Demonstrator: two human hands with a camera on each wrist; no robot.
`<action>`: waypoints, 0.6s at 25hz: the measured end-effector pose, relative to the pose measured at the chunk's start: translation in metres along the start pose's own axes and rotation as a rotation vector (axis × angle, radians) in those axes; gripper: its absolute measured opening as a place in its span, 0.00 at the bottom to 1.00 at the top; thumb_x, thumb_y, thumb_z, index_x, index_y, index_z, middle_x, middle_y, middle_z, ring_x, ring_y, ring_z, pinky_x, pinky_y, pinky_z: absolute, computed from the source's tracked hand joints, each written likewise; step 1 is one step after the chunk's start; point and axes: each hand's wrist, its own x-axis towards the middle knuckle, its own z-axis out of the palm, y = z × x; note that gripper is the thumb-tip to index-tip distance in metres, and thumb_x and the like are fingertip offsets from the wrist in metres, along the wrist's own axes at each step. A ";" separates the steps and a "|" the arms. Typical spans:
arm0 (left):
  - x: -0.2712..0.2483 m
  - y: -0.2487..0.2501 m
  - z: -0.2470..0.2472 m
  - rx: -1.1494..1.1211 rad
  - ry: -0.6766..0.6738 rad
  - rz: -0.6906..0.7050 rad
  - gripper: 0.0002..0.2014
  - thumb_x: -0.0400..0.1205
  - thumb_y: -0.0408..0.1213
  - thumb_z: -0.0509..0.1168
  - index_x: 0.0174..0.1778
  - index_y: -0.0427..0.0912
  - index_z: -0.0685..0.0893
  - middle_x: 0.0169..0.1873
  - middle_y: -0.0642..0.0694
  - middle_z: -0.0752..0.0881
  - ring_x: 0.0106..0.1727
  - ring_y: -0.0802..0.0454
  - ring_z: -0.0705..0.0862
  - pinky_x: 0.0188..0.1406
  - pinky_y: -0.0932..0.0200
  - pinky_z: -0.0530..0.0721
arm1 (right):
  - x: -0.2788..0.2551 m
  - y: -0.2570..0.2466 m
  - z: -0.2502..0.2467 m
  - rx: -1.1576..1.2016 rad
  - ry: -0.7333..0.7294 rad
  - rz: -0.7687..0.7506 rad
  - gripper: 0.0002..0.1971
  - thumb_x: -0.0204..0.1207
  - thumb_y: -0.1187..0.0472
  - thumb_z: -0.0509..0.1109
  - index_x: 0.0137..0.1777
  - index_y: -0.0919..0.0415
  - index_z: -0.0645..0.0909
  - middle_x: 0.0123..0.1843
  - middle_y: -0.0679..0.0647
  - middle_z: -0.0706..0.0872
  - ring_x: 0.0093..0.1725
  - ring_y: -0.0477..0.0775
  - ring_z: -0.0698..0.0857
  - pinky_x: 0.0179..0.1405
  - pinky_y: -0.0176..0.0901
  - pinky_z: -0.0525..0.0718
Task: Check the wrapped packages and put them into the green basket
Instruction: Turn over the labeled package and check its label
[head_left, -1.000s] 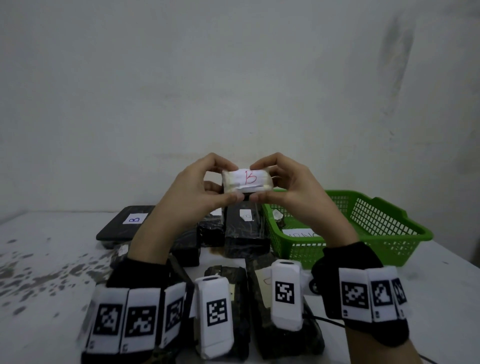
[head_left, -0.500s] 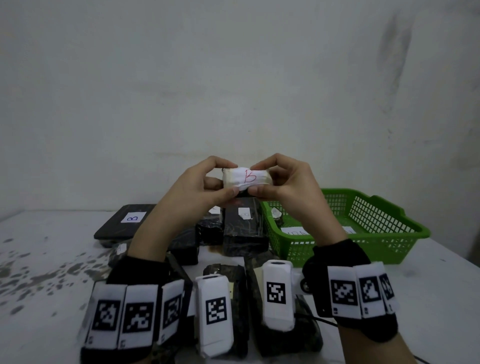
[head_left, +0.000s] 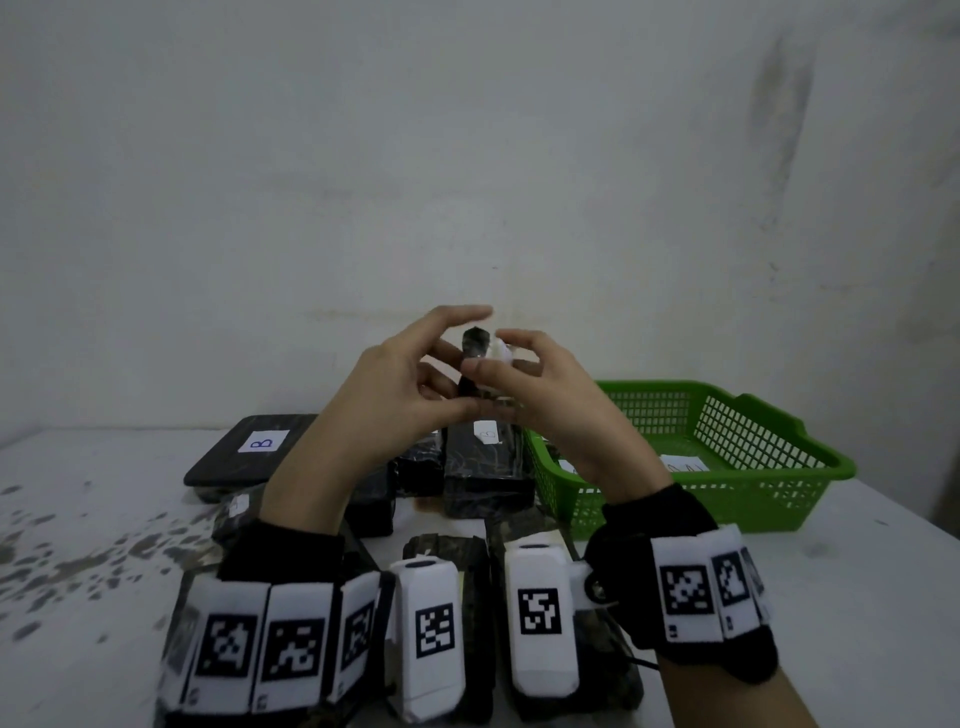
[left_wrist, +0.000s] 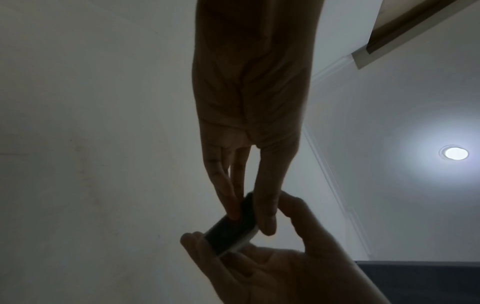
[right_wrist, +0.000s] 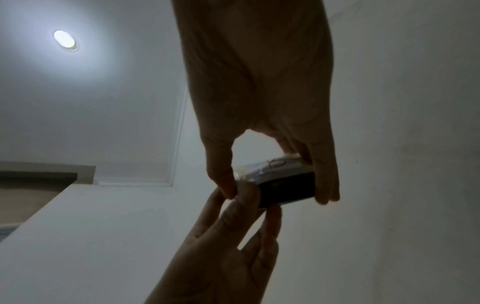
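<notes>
Package (head_left: 475, 345) between both hands' fingers (head_left: 480, 370)

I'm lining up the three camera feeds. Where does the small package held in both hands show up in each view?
Head: the small package sits at picture centre, above the table, pinched between the left hand and right hand.
Left wrist: lower centre, under the left fingertips.
Right wrist: right of centre, its white label side uppermost.
Shared landmark: the ceiling lamp shows in both wrist views; the head view lacks it.
</notes>
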 end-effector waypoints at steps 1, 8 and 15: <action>0.001 -0.001 0.001 -0.031 -0.002 -0.006 0.35 0.68 0.30 0.76 0.61 0.69 0.72 0.46 0.52 0.84 0.37 0.56 0.86 0.42 0.63 0.85 | 0.001 -0.001 -0.001 0.083 0.009 0.011 0.20 0.73 0.59 0.73 0.63 0.66 0.76 0.54 0.59 0.86 0.55 0.54 0.87 0.61 0.54 0.84; 0.003 -0.004 0.000 -0.050 -0.006 0.052 0.19 0.73 0.30 0.73 0.52 0.57 0.78 0.50 0.56 0.86 0.51 0.61 0.85 0.50 0.60 0.84 | -0.004 -0.010 -0.002 0.391 0.004 0.025 0.08 0.77 0.65 0.64 0.46 0.70 0.81 0.50 0.70 0.84 0.46 0.62 0.87 0.43 0.44 0.90; 0.003 -0.011 -0.003 -0.026 0.033 0.101 0.17 0.64 0.51 0.73 0.46 0.64 0.77 0.52 0.59 0.84 0.62 0.61 0.80 0.65 0.59 0.76 | -0.005 -0.013 0.001 0.548 -0.164 0.158 0.23 0.78 0.57 0.55 0.64 0.75 0.75 0.57 0.70 0.82 0.48 0.58 0.85 0.50 0.47 0.87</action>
